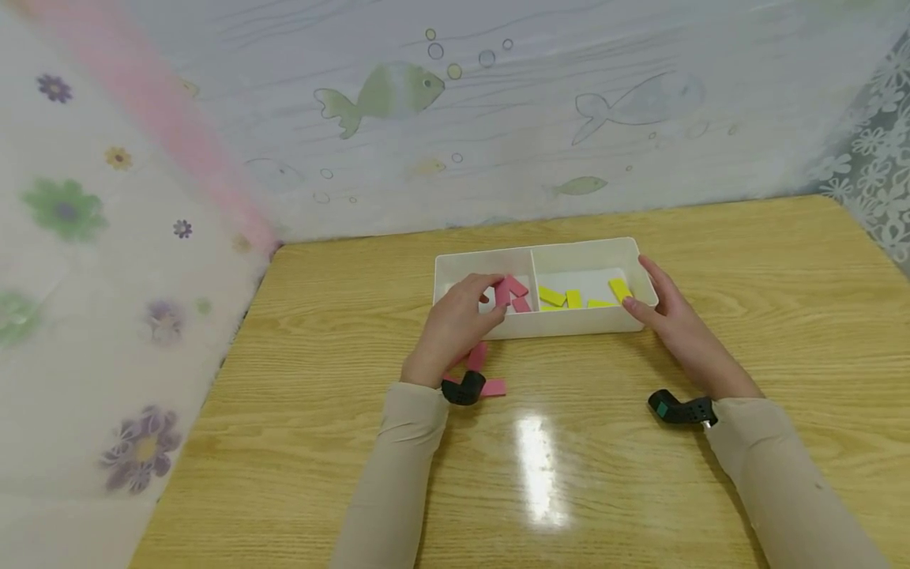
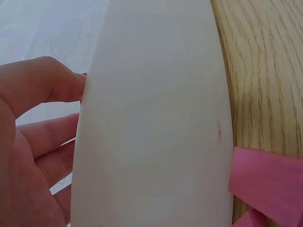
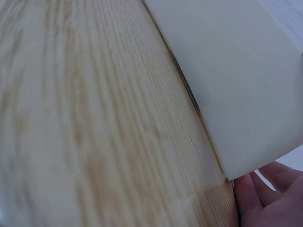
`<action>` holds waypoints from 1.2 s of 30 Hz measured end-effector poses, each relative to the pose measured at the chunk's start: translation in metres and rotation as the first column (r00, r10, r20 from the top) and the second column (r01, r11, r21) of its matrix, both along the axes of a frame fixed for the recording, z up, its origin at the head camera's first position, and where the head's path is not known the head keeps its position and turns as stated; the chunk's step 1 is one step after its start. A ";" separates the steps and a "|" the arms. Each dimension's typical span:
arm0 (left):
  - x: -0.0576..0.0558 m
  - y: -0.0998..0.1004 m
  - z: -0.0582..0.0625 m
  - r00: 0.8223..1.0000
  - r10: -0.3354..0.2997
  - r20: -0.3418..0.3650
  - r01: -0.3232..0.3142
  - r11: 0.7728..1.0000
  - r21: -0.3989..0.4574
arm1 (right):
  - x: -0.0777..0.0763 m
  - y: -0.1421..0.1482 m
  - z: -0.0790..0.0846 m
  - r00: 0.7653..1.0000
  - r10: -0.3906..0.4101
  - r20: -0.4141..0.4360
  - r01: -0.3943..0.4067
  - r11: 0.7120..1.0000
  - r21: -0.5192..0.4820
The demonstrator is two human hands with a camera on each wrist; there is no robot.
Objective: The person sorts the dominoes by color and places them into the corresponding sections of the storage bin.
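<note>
A white two-compartment box (image 1: 569,322) stands on the table, with pink blocks (image 1: 521,304) in its left compartment and yellow blocks (image 1: 551,296) in the right one. My left hand (image 1: 458,320) reaches over the front wall into the left compartment. Its thumb and index finger pinch a pink block (image 1: 502,292); in the left wrist view the box wall (image 2: 151,113) hides most of this grip. At the box's right end, my right hand (image 1: 686,332) grips the corner, thumb over the rim and fingers along the outside. The right wrist view shows those fingers (image 3: 248,196) low against the box.
Several more pink blocks (image 1: 494,388) lie on the wooden table (image 1: 569,466) in front of the box, partly hidden by my left wrist. Behind the table rises a wall covering (image 1: 498,174) printed with fish; a flowered one (image 1: 107,316) runs along the left.
</note>
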State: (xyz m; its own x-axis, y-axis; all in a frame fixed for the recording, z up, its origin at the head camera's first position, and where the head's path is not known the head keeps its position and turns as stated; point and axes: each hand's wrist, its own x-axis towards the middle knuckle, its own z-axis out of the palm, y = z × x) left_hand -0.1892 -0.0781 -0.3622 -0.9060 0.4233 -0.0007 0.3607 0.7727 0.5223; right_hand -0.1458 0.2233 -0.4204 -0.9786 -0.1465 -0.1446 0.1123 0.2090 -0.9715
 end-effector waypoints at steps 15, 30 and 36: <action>0.001 -0.005 0.000 0.998 -0.005 0.056 0.001 0.998 0.070 | -0.001 -0.001 0.002 1.000 0.004 0.000 -0.004 1.000 0.008; 0.000 -0.005 0.001 0.997 -0.017 0.075 0.015 1.000 0.026 | 0.001 -0.001 0.002 1.000 0.001 0.006 -0.002 1.000 0.013; 0.000 -0.004 0.001 0.999 -0.010 0.044 0.013 0.998 -0.066 | 0.000 -0.001 0.002 1.000 0.000 0.004 -0.001 1.000 0.004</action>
